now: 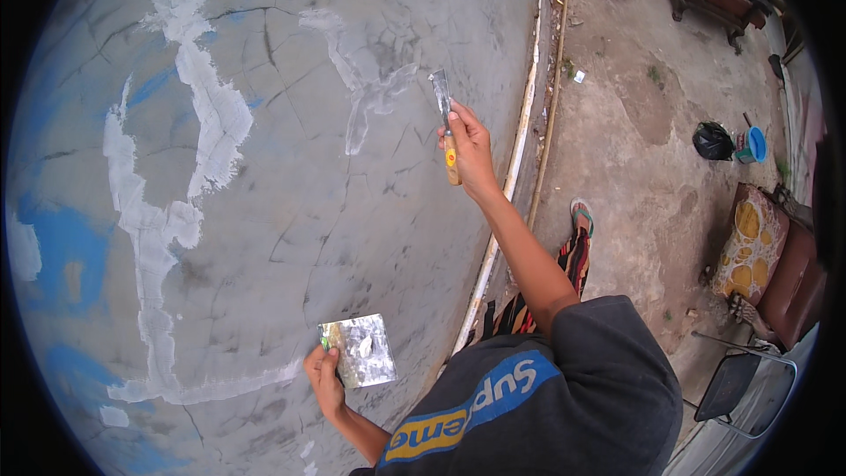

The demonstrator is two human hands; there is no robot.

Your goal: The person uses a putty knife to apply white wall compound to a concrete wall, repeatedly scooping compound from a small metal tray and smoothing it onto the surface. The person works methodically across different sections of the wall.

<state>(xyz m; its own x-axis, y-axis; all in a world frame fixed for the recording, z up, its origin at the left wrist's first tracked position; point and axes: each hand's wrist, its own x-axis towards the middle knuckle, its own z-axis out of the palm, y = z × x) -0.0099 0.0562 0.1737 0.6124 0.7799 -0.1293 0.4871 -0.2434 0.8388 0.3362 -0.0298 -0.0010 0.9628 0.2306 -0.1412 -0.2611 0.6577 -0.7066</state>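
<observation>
A: What can't you make out here?
B: Mostly the left hand [326, 379]. Its thumb shows on the face of a square metal plate [370, 368], but the other fingers are partly tucked behind it, so I can't see all of the grip.
A: It is holding the plate, though?
B: Yes, pinched by one corner, bright face toward the camera, with a white dab [365, 345] on it.
A: And the right hand [470, 150]?
B: Closed around a scraper [451, 161], thumb and fingers wrapped where the handle meets the blade. The blade points away from the person, in front of the cracked grey wall [264, 238], near a thin white patch [352, 70].
A: Does the blade touch the wall?
B: I can't tell; the angle hides any gap.
A: What else is obscured?
B: One sandaled foot [582, 211] shows; the other is out of sight. On the right, the dark rim cuts into the brown seat [793, 286]. The contents of the black bag [710, 141] beside the blue bucket [752, 145] can't be seen.
</observation>
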